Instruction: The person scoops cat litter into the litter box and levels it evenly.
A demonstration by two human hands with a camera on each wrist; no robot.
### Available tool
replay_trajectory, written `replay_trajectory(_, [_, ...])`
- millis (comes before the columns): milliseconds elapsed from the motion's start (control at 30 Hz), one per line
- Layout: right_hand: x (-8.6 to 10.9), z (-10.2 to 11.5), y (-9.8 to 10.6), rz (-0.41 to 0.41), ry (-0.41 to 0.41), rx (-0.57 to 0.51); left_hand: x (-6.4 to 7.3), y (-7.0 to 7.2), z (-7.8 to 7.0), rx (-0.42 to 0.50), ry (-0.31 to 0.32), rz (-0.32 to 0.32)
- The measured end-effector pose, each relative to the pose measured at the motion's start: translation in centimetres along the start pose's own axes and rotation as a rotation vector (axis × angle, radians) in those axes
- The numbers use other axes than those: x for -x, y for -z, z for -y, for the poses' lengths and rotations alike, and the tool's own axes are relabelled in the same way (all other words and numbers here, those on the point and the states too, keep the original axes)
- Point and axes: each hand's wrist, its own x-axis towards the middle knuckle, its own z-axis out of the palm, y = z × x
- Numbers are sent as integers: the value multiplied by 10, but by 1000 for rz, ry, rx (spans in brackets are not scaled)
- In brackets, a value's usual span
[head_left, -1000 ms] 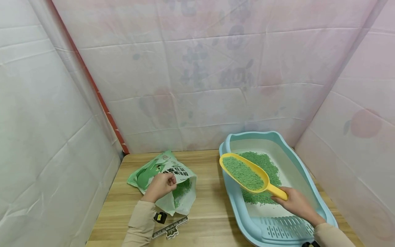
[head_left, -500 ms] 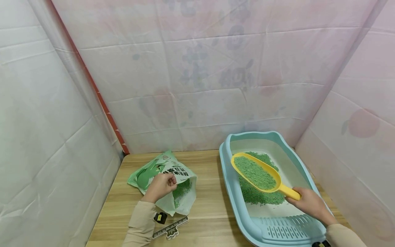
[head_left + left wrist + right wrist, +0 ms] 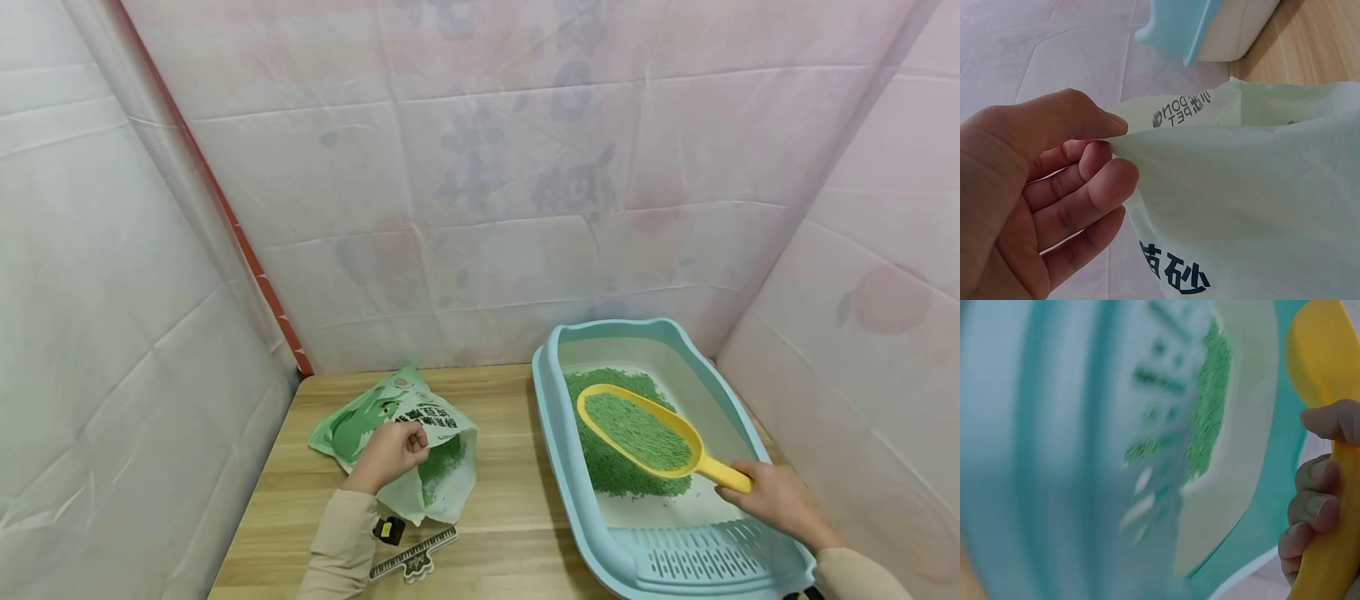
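Note:
My right hand (image 3: 780, 500) grips the handle of a yellow scoop (image 3: 722, 473), which is heaped with green litter pellets (image 3: 637, 432). The scoop is above a blue litter box (image 3: 558, 467), where more green pellets (image 3: 611, 482) cover part of the white floor. In the right wrist view the fingers (image 3: 1316, 509) wrap round the scoop's handle. Over on the left, my left hand (image 3: 390, 454) pinches the top edge of a green and white litter bag (image 3: 360, 425). The left wrist view shows thumb and index finger on the bag's rim (image 3: 1210, 130). The bag's mouth gapes, with green pellets inside.
A bag clip (image 3: 414, 557) with a piano-key pattern lies on the wooden table (image 3: 502, 533) in front of the bag. The litter box has a slotted step (image 3: 697, 562) at its near end. Pale fabric walls (image 3: 480, 275) stand behind and at both sides.
My right hand has carried the loaded scoop to the right and slightly nearer, from over the box's left rim to over the pellets inside. The left hand and bag stay put.

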Motion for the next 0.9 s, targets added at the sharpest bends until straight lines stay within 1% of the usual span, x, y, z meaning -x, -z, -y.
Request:
replay_trajectory(100, [1,-9,-1,-20,16,45,0,1,0,3,0,-5])
replay_trajectory(233, [3,-23,-4,-6,18,63,-1,1,-1,12,6,-4])
replay_trajectory(400, [8,-35,-8,-2,34,139,-1,2,-2,26,16,9])
replay_trajectory(533, [10,-38,-10,-15,57,205,-1,2,-3,23,13,11])
replay_trajectory(633, [13,-39,-10,-23,89,253,-1,2,-2,19,12,12])
replay_trajectory(767, [16,-38,-10,-42,138,297,-1,1,-1,13,12,10])
replay_trajectory(900, [15,-37,-9,-38,152,325,0,0,-1,17,17,8])
